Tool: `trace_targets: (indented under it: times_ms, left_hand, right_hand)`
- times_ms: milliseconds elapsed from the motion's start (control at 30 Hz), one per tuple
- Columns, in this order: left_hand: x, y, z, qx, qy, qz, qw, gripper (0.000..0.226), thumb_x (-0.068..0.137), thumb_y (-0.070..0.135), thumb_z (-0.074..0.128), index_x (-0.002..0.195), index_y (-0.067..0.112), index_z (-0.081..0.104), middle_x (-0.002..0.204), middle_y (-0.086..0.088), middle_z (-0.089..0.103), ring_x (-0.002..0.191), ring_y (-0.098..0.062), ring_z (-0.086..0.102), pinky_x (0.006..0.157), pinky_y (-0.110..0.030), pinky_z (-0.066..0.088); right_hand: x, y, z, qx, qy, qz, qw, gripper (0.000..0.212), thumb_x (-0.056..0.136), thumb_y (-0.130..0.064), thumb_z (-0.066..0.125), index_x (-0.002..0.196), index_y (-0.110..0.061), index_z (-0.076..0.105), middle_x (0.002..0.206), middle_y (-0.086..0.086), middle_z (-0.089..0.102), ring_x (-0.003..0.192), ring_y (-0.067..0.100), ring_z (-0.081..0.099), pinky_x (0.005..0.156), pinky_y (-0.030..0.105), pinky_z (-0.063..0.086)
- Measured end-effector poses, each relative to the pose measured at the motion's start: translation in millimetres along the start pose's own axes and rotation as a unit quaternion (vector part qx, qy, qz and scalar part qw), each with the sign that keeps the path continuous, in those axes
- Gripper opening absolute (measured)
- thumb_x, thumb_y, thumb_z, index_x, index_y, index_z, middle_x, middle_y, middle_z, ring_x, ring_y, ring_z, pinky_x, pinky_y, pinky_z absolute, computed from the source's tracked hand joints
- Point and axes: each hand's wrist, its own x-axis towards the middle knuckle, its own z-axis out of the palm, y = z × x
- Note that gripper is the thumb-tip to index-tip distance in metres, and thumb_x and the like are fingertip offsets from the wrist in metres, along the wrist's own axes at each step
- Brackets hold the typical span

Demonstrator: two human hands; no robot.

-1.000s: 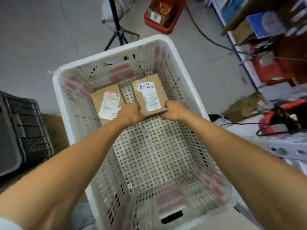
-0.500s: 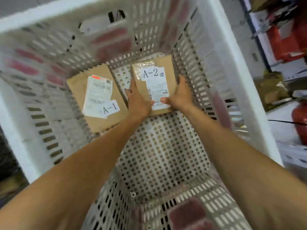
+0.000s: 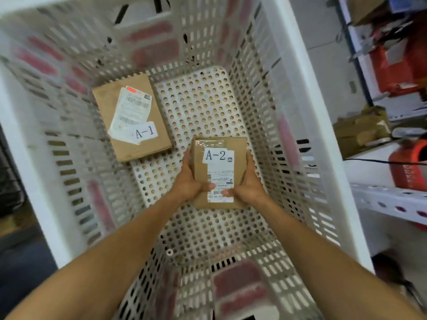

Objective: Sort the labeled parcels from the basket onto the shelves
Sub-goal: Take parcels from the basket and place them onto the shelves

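The white basket with perforated walls and floor holds two brown cardboard parcels. One parcel lies flat on the basket floor near the far left corner; its white sticker reads "A-1", beside a shipping label with barcodes. The other parcel, marked "A-2", is inside the basket, grasped on its sides by the left hand and the right hand, thumbs on its label.
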Motion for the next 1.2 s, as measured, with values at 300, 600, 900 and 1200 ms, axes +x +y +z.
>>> trace_targets:
  times_ms: [300,600,900,1200]
  left_hand:
    - [-106.1,31.1,-4.4,0.013,0.097,0.049,0.994,0.129,0.064,0.002,0.085,0.151,0.040,-0.004,0.141,-0.003,0.045,0.119,-0.018,0.048,0.101,-0.037,0.043]
    - [-255.6,116.6,-3.9,-0.002,0.145,0.205,0.968,0.134,0.063,0.004,0.086,0.150,0.041,-0.010,0.140,0.003,0.042,0.127,-0.019,0.046,0.105,-0.037,0.042]
    - [-368.7,149.5,18.0,0.061,0.112,0.369,0.921,0.143,0.051,0.021,0.090,0.147,0.048,-0.012,0.141,0.012,0.037,0.133,-0.011,0.038,0.112,-0.042,0.033]
    - [-450.3,88.8,69.5,0.153,0.060,0.379,0.911,0.137,0.060,0.017,0.090,0.150,0.039,-0.012,0.150,0.006,0.035,0.133,-0.012,0.038,0.112,-0.038,0.032]
  right_hand:
    - [-67.6,-35.3,-18.0,-0.007,-0.069,-0.103,0.992,0.144,0.043,-0.007,0.087,0.150,-0.040,-0.004,0.140,-0.009,0.048,0.128,0.015,0.046,0.107,0.046,0.039]
    - [-217.5,-149.3,-82.0,-0.055,-0.045,-0.256,0.964,0.115,0.056,0.010,0.082,0.145,-0.024,0.017,0.126,-0.007,0.052,0.119,0.012,0.049,0.091,0.011,0.040]
    - [-357.5,-155.3,-108.0,-0.009,0.058,-0.317,0.947,0.119,0.059,0.005,0.083,0.146,-0.026,0.008,0.121,-0.011,0.052,0.118,0.014,0.050,0.093,0.028,0.048]
    - [-455.0,-53.4,-93.0,0.015,0.100,-0.285,0.953,0.139,0.050,-0.023,0.088,0.151,-0.029,-0.007,0.146,0.000,0.041,0.132,0.020,0.041,0.111,0.047,0.034]
